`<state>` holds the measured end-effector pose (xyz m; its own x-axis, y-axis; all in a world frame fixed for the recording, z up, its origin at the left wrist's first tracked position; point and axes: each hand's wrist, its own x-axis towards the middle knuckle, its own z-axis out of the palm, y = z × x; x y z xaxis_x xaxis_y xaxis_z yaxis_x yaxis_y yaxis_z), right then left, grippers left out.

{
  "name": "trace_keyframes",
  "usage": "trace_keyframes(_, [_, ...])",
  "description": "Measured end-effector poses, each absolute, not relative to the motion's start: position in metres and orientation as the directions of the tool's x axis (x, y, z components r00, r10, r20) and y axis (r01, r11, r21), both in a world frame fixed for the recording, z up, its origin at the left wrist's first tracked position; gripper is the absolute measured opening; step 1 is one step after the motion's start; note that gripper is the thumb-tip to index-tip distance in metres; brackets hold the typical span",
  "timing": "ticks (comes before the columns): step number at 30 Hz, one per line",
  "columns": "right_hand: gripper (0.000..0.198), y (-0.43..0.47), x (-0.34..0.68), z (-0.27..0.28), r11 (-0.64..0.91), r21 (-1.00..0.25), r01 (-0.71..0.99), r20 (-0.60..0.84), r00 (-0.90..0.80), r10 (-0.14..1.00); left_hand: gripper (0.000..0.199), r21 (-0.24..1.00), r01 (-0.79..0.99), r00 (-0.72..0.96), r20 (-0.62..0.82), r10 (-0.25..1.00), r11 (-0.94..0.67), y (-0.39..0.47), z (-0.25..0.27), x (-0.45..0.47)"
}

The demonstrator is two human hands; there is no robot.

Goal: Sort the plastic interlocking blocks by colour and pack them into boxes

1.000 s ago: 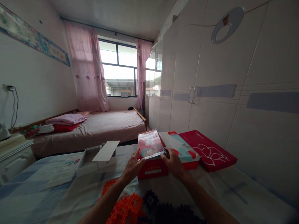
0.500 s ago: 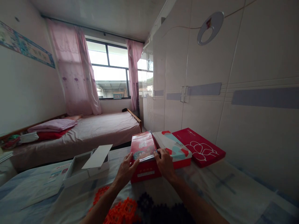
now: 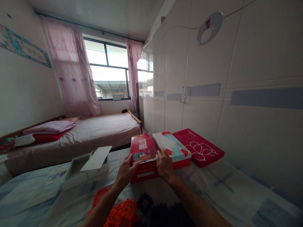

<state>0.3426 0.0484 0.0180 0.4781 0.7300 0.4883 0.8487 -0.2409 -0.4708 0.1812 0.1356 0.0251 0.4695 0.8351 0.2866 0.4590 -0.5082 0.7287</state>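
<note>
A red cardboard box (image 3: 143, 148) with a printed figure and pale lettering on its top lies in front of me on the table. My left hand (image 3: 126, 168) is at its near left corner, fingers along the side and thumb at the front edge. At the near right corner, my right hand (image 3: 164, 165) has its fingers bent over the box's edge. Touching or nearly touching the box on the right is a white box with red and pale blue patches (image 3: 174, 146). Orange lattice-like pieces (image 3: 125, 211) and dark pieces of similar shape (image 3: 145, 203) lie below my forearms.
A flat dark-red box with white line drawing (image 3: 201, 146) lies farther right. To the left stand an open white box (image 3: 75, 179) with a white card (image 3: 97, 159) across it and a printed sheet (image 3: 44, 186). A bed (image 3: 111, 126) and white wardrobes (image 3: 205, 69) stand beyond.
The lid of the red box, raised at its near edge before, now lies flat, and its printing shows fully. Both hands remain at the box's near corners. The view has shifted slightly.
</note>
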Motion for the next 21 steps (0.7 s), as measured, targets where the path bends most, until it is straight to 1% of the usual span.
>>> trace_keyframes(3, [0.041, 0.047, 0.344, 0.021, -0.235, -0.443, 0.865, 0.451, 0.441, 0.776, 0.056, 0.757, 0.425, 0.461, 0.291, 0.838, -0.496, 0.135, 0.026, 0.182])
trace_keyframes(4, [0.041, 0.047, 0.345, 0.023, -0.236, -0.437, 0.868, 0.436, 0.434, 0.788, 0.058, 0.789, 0.395, 0.457, 0.276, 0.846, -0.471, 0.134, 0.027, 0.181])
trace_keyframes(7, [0.040, 0.047, 0.346, 0.026, -0.251, -0.429, 0.868, 0.430, 0.441, 0.788, 0.055, 0.908, 0.291, 0.428, 0.160, 0.889, -0.303, 0.130, 0.028, 0.181])
trace_keyframes(9, [0.041, 0.047, 0.345, 0.027, -0.260, -0.419, 0.870, 0.442, 0.446, 0.778, 0.051, 0.952, 0.246, 0.433, 0.059, 0.900, -0.181, 0.126, 0.028, 0.181])
trace_keyframes(12, [0.040, 0.049, 0.340, 0.023, -0.277, -0.423, 0.863, 0.456, 0.467, 0.758, 0.048, 0.986, 0.169, 0.439, -0.068, 0.896, -0.008, 0.122, 0.024, 0.183])
trace_keyframes(14, [0.040, 0.050, 0.339, 0.021, -0.288, -0.444, 0.849, 0.463, 0.492, 0.737, 0.050, 0.987, 0.117, 0.424, -0.151, 0.893, 0.112, 0.123, 0.019, 0.184])
trace_keyframes(15, [0.040, 0.051, 0.338, 0.019, -0.287, -0.457, 0.842, 0.469, 0.502, 0.727, 0.052, 0.984, 0.107, 0.413, -0.177, 0.893, 0.145, 0.124, 0.015, 0.184])
trace_keyframes(17, [0.040, 0.051, 0.338, 0.018, -0.269, -0.485, 0.832, 0.485, 0.512, 0.709, 0.054, 0.979, 0.097, 0.408, -0.202, 0.890, 0.178, 0.128, 0.009, 0.183])
trace_keyframes(21, [0.043, 0.049, 0.334, 0.022, -0.211, -0.540, 0.815, 0.519, 0.520, 0.678, 0.052, 0.985, 0.076, 0.432, -0.175, 0.885, 0.157, 0.124, 0.014, 0.178])
